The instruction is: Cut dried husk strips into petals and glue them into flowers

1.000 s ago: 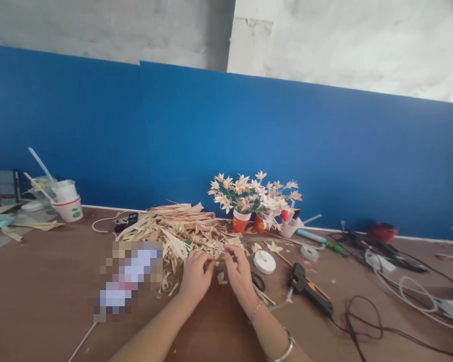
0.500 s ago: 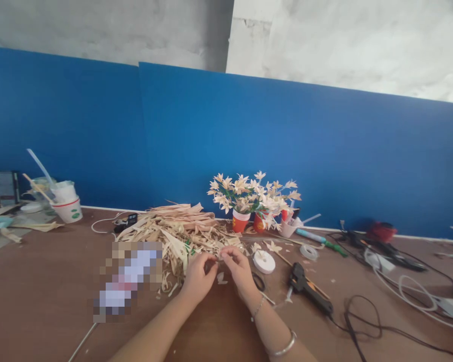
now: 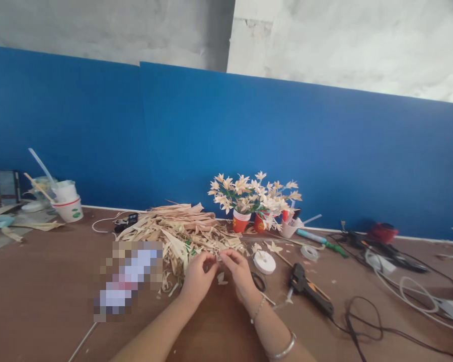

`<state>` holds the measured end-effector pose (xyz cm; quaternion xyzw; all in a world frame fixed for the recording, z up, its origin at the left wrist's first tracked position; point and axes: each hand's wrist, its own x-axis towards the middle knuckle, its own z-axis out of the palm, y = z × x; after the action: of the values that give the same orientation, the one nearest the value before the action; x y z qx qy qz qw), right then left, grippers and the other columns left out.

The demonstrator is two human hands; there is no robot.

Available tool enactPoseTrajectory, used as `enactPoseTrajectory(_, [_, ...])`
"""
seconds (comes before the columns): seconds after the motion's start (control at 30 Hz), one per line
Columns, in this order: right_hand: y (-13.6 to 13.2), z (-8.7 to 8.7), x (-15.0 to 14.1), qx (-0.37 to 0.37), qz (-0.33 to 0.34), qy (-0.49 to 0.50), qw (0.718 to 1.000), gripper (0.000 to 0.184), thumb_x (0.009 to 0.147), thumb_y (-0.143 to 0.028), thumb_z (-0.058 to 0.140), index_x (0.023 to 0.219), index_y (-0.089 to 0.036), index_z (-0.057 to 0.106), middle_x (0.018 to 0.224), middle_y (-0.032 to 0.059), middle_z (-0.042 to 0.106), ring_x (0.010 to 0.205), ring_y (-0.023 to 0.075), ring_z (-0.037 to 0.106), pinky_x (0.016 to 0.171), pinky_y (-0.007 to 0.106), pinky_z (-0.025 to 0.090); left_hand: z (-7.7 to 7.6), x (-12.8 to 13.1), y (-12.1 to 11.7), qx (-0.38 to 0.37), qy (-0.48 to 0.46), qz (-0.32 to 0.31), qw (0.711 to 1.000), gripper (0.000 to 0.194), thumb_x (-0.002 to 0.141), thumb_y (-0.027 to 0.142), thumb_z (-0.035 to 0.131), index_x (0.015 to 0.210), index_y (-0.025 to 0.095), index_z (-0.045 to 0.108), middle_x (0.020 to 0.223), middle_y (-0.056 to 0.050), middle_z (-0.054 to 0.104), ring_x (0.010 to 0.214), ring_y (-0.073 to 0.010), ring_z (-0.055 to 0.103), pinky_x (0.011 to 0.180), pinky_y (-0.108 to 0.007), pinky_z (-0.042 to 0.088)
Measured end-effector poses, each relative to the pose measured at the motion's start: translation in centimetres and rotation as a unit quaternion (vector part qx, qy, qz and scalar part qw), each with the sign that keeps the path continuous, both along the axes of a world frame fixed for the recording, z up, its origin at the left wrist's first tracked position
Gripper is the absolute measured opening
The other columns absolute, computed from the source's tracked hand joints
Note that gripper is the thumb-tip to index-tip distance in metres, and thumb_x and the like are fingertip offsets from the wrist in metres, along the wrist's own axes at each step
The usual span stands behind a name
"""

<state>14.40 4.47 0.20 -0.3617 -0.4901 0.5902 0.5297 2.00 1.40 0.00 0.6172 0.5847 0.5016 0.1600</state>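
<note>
Pale tan dried-husk pile (image 3: 177,223) lies approx. 11 o'clock of L hand (image 3: 200,277), R hand (image 3: 240,274) farther; fingertips drawn close, can't tell if gripping.

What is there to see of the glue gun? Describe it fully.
The glue gun is black and looks like plastic, with a blocky head and a long handle. It lies on the brown table, right of the white roll, its handle slanting toward the near right. A pale, thin piece juts from its head; a dark cord leaves the handle's end. Neither hand touches it.
</note>
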Motion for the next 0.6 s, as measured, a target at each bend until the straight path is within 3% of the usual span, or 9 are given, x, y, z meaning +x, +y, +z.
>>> enactPoseTrajectory(0.4, [0.09,0.01,-0.12,0.006,-0.013,-0.02,1.0,0.023,0.064,-0.037,0.072,0.07,-0.016,0.065,0.068,0.0003,0.061,0.064,0.0122,0.053,0.061,0.024,0.043,0.05,-0.1,-0.1,0.02,0.027,0.014,0.999,0.01,0.074,0.018,0.053,0.072,0.019,0.063,0.072,-0.003,0.067,0.071,-0.0185,0.06,0.069,-0.031,0.046])
enactPoseTrajectory(0.6, [-0.03,0.21,-0.17,0.01,-0.01,-0.021,1.0,0.021,0.064,-0.036,0.071,0.07,-0.016,0.066,0.069,0.0005,0.062,0.065,0.0125,0.054,0.063,0.024,0.044,0.17,0.02,-0.02,-0.004,0.013,0.009,1.0,0.009,0.072,0.018,0.053,0.071,0.018,0.062,0.071,-0.003,0.066,0.07,-0.0181,0.06,0.069,-0.031,0.046])
